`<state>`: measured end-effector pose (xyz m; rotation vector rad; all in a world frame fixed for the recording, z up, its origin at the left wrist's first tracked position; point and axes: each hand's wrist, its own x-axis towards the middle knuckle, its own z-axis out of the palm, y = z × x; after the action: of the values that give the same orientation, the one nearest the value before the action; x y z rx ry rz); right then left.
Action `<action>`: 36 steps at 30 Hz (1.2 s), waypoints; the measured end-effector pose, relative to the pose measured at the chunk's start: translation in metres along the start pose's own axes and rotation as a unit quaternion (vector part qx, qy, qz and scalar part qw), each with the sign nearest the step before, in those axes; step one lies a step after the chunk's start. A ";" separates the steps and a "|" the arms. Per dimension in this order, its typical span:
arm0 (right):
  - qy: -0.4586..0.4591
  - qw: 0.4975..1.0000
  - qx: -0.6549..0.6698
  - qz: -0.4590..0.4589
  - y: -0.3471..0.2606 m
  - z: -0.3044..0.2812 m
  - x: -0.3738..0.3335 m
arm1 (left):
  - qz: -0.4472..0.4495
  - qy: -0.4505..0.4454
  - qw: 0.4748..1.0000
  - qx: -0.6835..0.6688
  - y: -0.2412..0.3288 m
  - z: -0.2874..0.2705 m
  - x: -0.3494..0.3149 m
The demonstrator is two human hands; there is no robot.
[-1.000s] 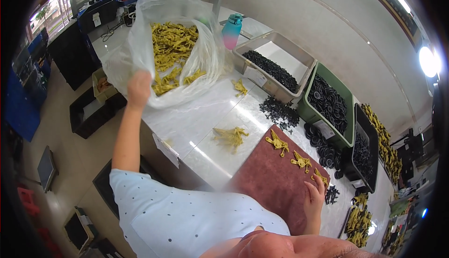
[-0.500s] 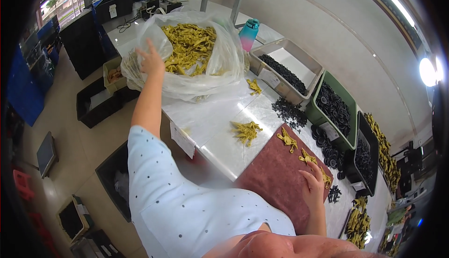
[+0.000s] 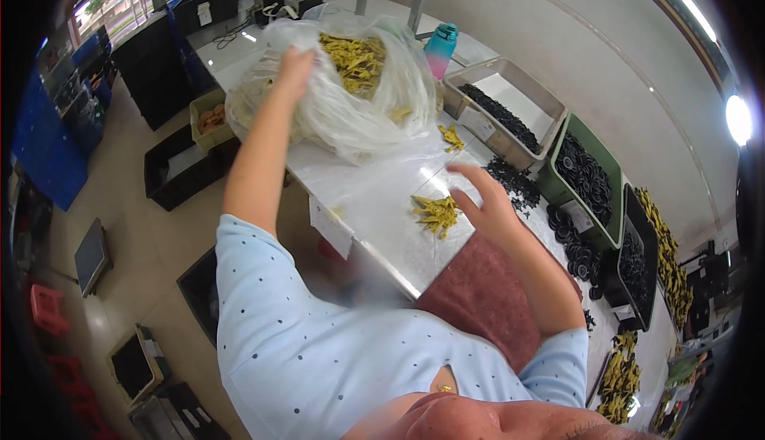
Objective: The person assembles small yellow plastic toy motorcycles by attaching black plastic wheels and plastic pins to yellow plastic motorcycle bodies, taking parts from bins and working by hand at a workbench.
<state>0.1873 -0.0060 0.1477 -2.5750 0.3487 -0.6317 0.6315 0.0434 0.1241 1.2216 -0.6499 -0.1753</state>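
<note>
A large translucent plastic bag [image 3: 351, 133] stands on the far part of the table, full of olive-yellow parts [image 3: 355, 61] with thin arms. My left hand [image 3: 295, 72] is closed on the bag's film at its left side, and the film folds inward over some of the parts. Over the table my right hand [image 3: 488, 205] is open, thumb and fingers apart, with nothing in it. Just left of its fingers lies a small heap of olive-yellow parts [image 3: 437, 215]. A few more yellow parts [image 3: 452, 138] lie between the bag and the trays.
Along the wall stand a beige tray [image 3: 532, 85], a green tray [image 3: 610, 161] of black rings and a black tray [image 3: 647, 233]. Loose black pieces [image 3: 514, 183] lie before them. A dark red mat [image 3: 486, 288] covers the near table. A teal-pink bottle [image 3: 441, 49] stands behind the bag.
My right hand has left the parts on the mat and moved up and left. My left hand has taken hold of the bag's film and drawn it inward, narrowing the mouth.
</note>
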 end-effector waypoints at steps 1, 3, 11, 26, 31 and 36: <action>-0.005 0.999 0.044 -0.003 0.002 0.014 0.024 | -0.019 0.008 0.996 0.088 0.009 0.017 -0.028; 0.011 0.997 0.063 -0.039 0.008 0.050 0.074 | -0.021 0.014 0.992 0.121 0.003 0.039 -0.069; -0.024 0.984 0.172 -0.028 0.028 0.152 0.182 | 0.011 -0.147 0.983 0.110 0.009 0.007 -0.180; -0.043 0.998 0.031 0.021 0.046 0.162 0.160 | 0.050 0.127 0.863 0.486 -0.100 -0.029 -0.200; 0.014 0.997 0.076 0.020 0.069 0.180 0.179 | 0.063 0.141 0.872 0.465 -0.103 -0.024 -0.189; 0.081 0.871 0.442 0.199 0.013 0.170 0.184 | 0.101 0.197 0.886 0.408 -0.118 -0.029 -0.198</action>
<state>0.4276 -0.0163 0.0756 -1.5212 0.4863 -0.6491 0.5125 0.1160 -0.0617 1.9123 -0.4899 0.5726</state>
